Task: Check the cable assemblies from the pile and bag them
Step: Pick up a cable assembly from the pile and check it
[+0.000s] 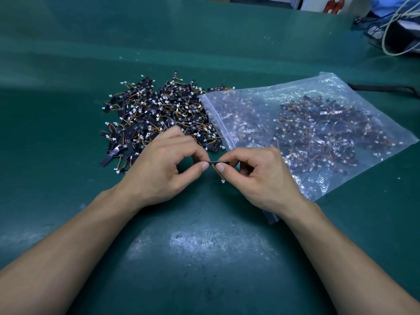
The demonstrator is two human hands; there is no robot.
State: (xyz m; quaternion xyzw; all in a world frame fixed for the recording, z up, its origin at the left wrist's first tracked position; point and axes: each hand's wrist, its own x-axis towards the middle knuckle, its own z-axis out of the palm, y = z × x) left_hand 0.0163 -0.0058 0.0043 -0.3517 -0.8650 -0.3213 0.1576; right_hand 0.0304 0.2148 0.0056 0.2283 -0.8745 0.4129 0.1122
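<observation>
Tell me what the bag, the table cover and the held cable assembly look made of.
Bag: thin clear plastic film, glossy; it crinkles and glints. Table cover: green mat, probably rubber or vinyl, matte, scuffed. Held cable assembly: black rigid-looking strip, perhaps circuit board, insulated wires, white plastic connector.

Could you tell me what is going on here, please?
A person's left hand and right hand pinch the ends of one cable assembly, its wires hanging down. The loose pile lies just beyond on the green mat; the clear bag, partly filled, lies beside it on the right.
</observation>
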